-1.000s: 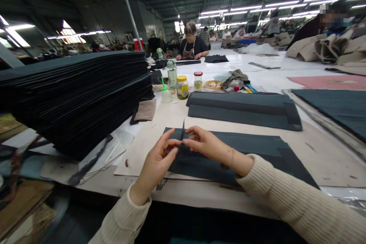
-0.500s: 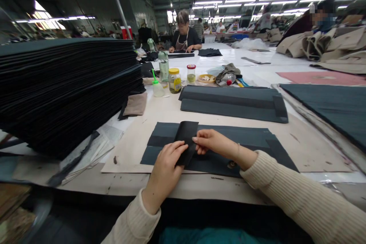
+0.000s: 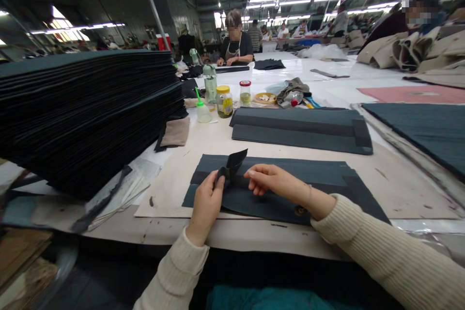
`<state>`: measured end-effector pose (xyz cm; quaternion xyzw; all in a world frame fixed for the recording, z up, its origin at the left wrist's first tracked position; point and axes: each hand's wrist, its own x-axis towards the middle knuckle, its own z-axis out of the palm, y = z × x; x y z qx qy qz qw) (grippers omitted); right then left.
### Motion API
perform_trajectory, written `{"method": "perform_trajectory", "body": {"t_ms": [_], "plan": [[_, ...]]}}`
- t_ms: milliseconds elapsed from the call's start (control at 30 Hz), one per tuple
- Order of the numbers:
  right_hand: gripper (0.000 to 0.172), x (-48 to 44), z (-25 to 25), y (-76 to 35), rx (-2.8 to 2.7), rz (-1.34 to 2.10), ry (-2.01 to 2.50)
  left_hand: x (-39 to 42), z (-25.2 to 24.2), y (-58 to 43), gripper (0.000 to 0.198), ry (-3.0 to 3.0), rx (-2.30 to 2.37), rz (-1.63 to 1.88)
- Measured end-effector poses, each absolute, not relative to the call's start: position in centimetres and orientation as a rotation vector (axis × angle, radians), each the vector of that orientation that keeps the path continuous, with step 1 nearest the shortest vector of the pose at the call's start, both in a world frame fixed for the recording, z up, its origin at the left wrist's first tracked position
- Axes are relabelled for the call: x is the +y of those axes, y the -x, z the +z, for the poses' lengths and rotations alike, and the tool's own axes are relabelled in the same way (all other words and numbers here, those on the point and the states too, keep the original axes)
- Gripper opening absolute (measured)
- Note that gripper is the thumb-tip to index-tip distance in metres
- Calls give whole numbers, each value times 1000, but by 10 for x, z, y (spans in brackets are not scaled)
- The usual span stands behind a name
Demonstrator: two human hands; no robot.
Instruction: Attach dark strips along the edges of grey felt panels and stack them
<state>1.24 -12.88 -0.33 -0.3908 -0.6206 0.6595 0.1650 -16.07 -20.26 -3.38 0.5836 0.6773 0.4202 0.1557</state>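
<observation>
My left hand is closed on a small black strip of fabric-like material, bent and lifted, its free end pointing up and to the right. Just right of it hovers my right hand, apart from the strip. Its fingers are curled with thumb and forefinger together; whether anything is between them is hidden. Under both hands lies a dark blue-green panel with a darker band along it. A small round metallic-looking thing shows below my right wrist.
A tall stack of dark sheets rises at the left. Behind the panel lie more dark panels. Beyond stand a squeeze bottle, a yellow-lidded jar and a red-lidded jar. A co-worker works across the table.
The black strip, lying over the panel before, is now lifted and bent in my left hand, which has closed and drawn slightly left. My right hand has come away from the strip.
</observation>
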Motion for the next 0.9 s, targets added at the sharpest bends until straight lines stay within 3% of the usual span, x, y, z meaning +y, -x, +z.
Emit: {"method": "perform_trajectory", "body": {"t_ms": [233,400,600,900], "plan": [[10,-128,-6,-4,-1876,1755,1083,-201,-36,164,23,-1630,1935,1226],[31,-128,-3,-7,-1686,1967,1088,-207,-34,155,21,-1973,1610,1146],[13,-119,-19,-15,-1728,1807,1143,-221,-15,149,21,-2179,1448,947],[22,-119,-20,-25,-1813,1759,1010,-201,11,153,23,-1970,1668,1060]]}}
